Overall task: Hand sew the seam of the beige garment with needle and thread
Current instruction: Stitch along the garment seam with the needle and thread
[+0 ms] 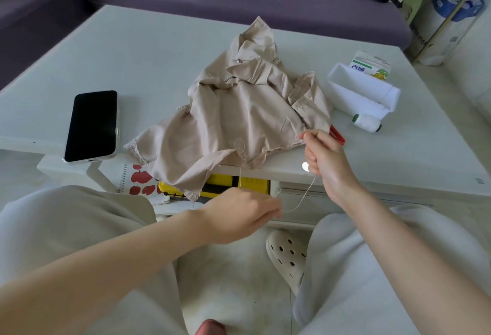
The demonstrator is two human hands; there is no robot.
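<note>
Thread slack between my hands, snarl risk at beige garment (239, 111).
The garment lies crumpled on the white table (132, 55). My right hand (321, 156) pinches the thread (305, 196) at the garment's near-right edge, and my left hand (239, 215) pinches it below the garment's front hem. Can't see the needle. Loose loops (240, 148) on the garment's front could knot if I tug fast.

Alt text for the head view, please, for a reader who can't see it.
A person's right hand pinches a thread at the edge of a crumpled beige garment on a white table, while the left hand holds the thread lower down. A phone lies left, a thread spool right.
</note>
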